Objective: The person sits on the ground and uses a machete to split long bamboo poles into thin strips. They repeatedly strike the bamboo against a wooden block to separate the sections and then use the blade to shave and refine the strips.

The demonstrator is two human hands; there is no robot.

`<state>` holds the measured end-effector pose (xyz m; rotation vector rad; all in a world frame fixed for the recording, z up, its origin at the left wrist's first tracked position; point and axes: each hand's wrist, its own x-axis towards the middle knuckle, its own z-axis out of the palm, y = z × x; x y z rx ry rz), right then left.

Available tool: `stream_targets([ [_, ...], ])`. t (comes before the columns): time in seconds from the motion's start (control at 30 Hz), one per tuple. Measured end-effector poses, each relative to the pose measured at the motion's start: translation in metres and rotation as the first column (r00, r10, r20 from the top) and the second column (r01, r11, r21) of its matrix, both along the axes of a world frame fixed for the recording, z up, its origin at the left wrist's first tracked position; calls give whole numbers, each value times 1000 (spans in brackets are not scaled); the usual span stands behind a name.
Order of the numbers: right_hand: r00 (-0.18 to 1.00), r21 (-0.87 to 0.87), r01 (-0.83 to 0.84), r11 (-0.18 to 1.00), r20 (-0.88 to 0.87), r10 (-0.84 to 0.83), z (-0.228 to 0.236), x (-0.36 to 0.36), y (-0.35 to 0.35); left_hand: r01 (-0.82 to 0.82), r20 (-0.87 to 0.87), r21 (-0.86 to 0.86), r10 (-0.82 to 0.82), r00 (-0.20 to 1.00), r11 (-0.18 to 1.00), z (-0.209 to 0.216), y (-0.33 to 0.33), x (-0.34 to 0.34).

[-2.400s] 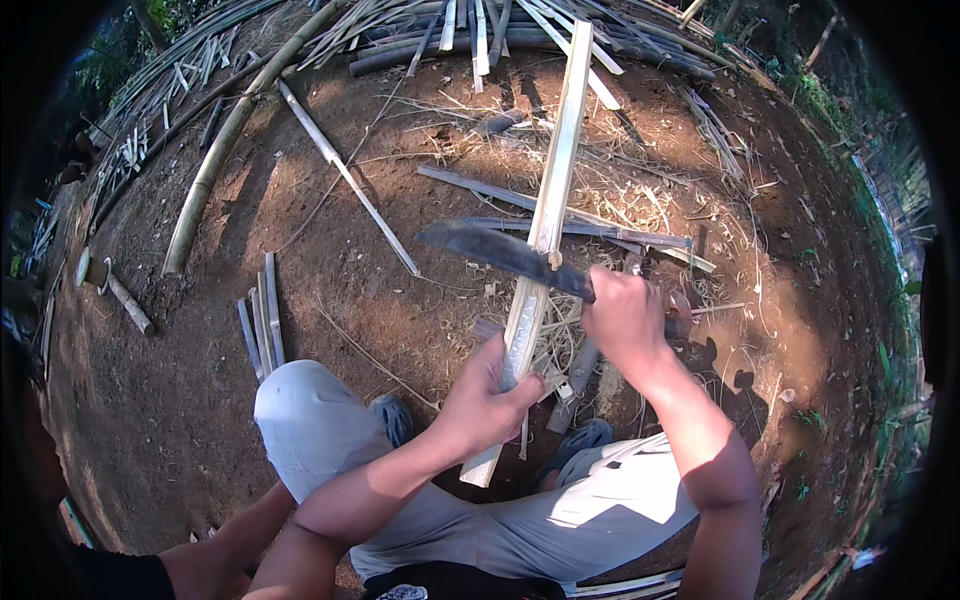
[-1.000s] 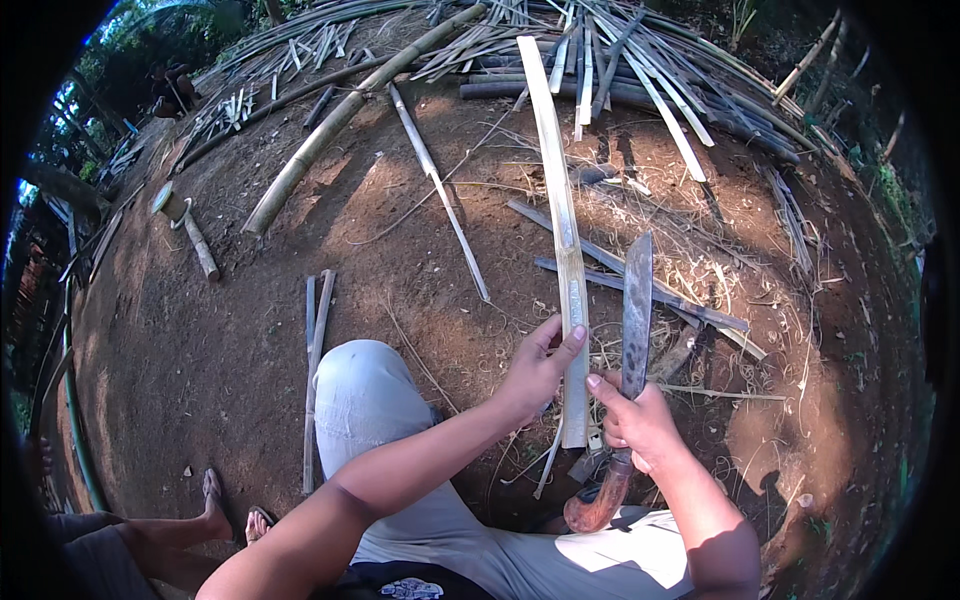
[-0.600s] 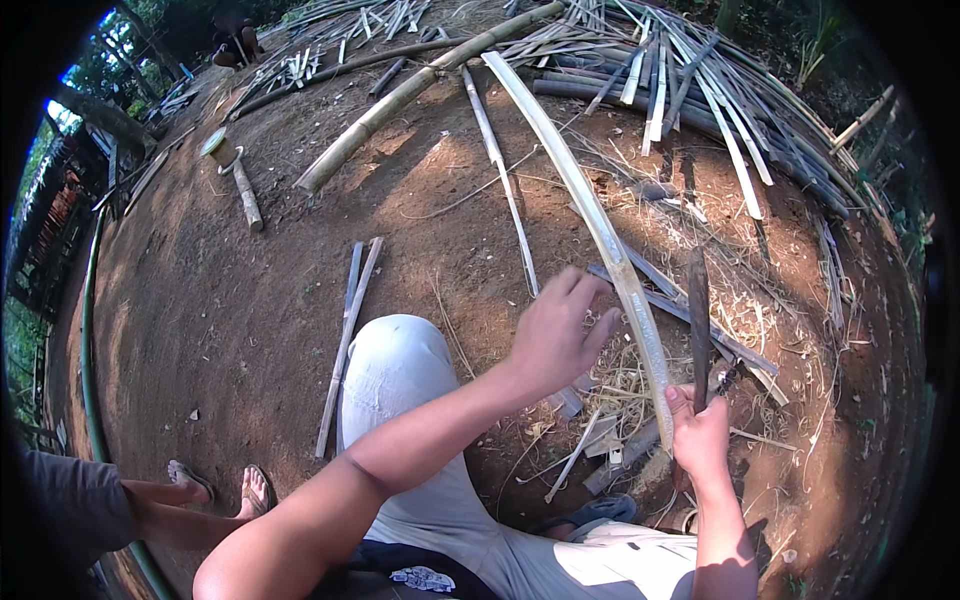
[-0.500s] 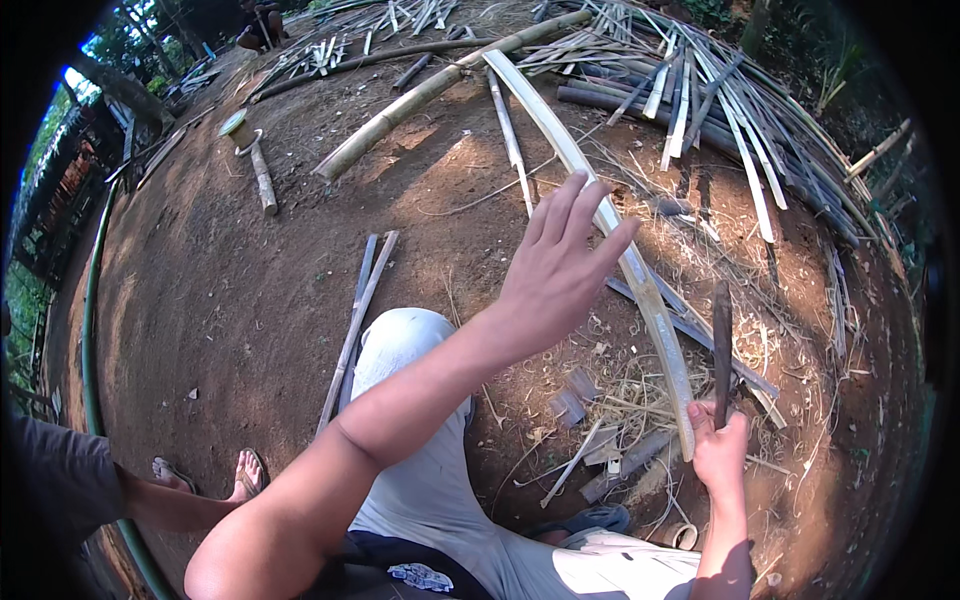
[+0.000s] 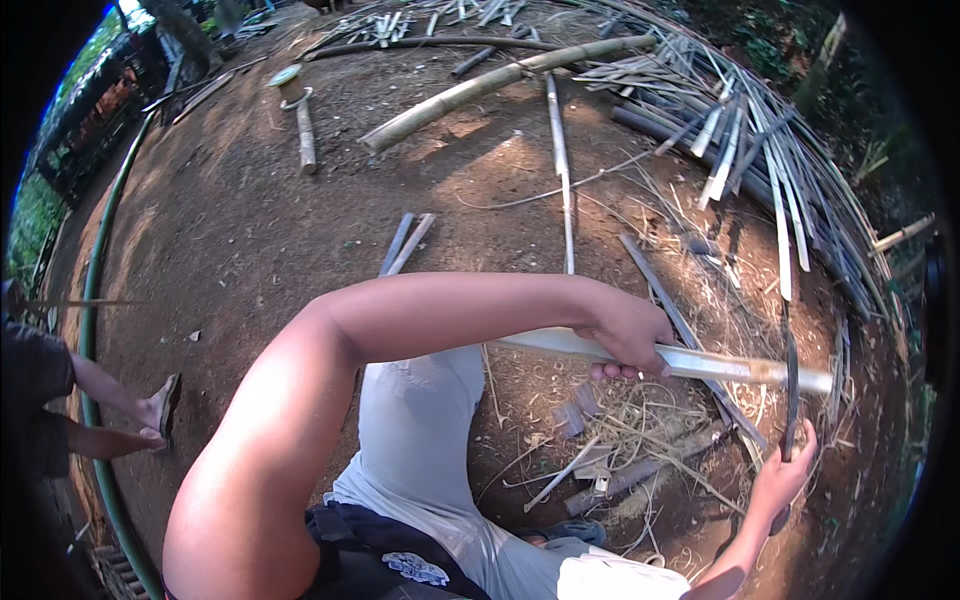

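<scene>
- Far left: another person's lower legs (image 5: 112, 388), near a long green pole (image 5: 98, 250) on the soil.
- Centre: left hand (image 5: 635, 330), fingers wrapped about a pale bamboo strip (image 5: 735, 368).
- Strip: runs roughly crosswise, right end free; shavings (image 5: 645, 432) lie on the ground nearer the body.
- Right: knife (image 5: 791, 375), blade crossing the strip near its right end; contact cannot be told.
- Right hand (image 5: 782, 482): fingers closed around the knife.
</scene>
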<state>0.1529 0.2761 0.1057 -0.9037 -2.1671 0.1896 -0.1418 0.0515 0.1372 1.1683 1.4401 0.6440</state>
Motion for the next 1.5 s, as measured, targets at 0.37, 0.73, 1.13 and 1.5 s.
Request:
stream_targets([
  [0.37, 804, -112, -459, 881, 369, 466, -27, -45, -91, -348, 582, -135, 359, 730, 928, -65, -18, 115],
  [0.73, 889, -212, -196, 957, 372, 265, -24, -44, -54, -414, 418, -75, 406, 813, 907, -69, -35, 138],
  [1.13, 917, -143, -145, 979, 352, 187, -40, -47, -21, -483, 266, 165, 432, 862, 860, -91, -39, 130],
  [1.5, 953, -200, -109, 974, 257, 159, -20, -58, -31, -448, 266, 462, 362, 893, 765, -122, -50, 140],
])
